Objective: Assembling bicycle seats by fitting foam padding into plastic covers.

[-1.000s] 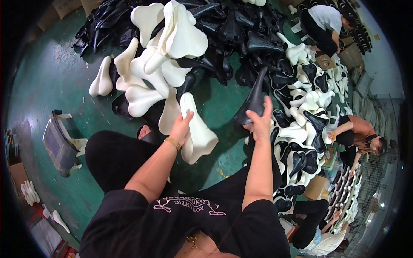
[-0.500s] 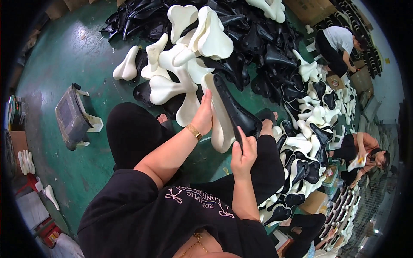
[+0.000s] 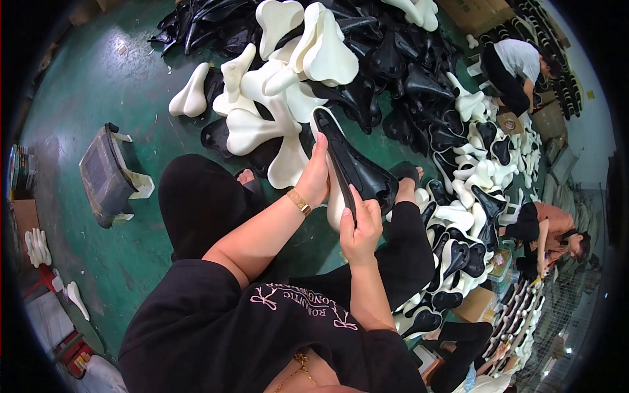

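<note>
Between my hands is a white foam bicycle saddle pad [image 3: 335, 211], with a black plastic saddle base [image 3: 367, 171] lying against its underside. My left hand [image 3: 314, 178] grips the left side of the pad near its middle, thumb up along the edge. My right hand [image 3: 362, 230] pinches the near edge of the black base at the wide end, with the index finger stretched along it. The narrow ends of both pieces point away from me. Whether the base is seated all round the pad I cannot tell.
White pads [image 3: 252, 131] lie heaped ahead, with a pile of black bases [image 3: 386, 62] behind them. Mixed pads and bases [image 3: 458, 249] cover the floor at right. A low stool [image 3: 108, 173] stands at left. Co-workers sit at right, one in a white shirt [image 3: 517, 59].
The black base has come over onto the pad's underside, and the pad has turned so less of its white side shows. My right hand has shifted slightly left and nearer.
</note>
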{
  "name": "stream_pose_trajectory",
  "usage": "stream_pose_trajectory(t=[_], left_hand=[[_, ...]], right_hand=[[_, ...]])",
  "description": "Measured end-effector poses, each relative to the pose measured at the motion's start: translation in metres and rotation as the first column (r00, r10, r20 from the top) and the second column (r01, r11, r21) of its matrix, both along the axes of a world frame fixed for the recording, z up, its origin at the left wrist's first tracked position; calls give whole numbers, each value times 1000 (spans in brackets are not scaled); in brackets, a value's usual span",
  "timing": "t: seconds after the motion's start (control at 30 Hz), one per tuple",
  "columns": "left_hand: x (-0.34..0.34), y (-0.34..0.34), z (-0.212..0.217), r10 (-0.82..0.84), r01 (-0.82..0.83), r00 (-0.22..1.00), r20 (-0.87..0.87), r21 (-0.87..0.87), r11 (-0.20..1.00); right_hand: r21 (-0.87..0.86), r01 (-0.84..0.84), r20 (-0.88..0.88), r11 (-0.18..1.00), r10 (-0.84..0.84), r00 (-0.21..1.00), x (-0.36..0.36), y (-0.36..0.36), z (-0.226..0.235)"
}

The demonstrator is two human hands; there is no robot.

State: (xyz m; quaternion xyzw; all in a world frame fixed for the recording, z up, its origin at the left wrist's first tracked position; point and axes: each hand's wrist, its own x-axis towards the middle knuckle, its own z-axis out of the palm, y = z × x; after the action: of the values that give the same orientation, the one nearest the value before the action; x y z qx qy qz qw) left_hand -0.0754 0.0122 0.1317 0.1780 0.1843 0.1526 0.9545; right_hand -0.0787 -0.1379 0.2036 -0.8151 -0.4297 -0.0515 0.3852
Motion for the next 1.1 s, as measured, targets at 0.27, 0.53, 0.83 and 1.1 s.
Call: stream_pose_trajectory(t=[0.27, 0.53, 0.83, 1.1], left_hand=[[-5, -7, 33, 113, -112, 992, -54, 4, 994], [-8, -6, 40, 8, -5, 996, -87, 39, 999], [-9, -2, 37, -116, 106, 991, -68, -146, 984], [-13, -22, 26, -197, 213, 970, -141, 107, 971]], right_hand=[[10, -30, 121, 1000, 28, 992, -1, 13, -4], [-50, -32, 140, 998, 39, 989, 1, 7, -3], [-39, -151, 154, 988, 155, 976, 15, 6, 1], [-71, -167, 219, 983, 179, 959, 29, 5, 7]])
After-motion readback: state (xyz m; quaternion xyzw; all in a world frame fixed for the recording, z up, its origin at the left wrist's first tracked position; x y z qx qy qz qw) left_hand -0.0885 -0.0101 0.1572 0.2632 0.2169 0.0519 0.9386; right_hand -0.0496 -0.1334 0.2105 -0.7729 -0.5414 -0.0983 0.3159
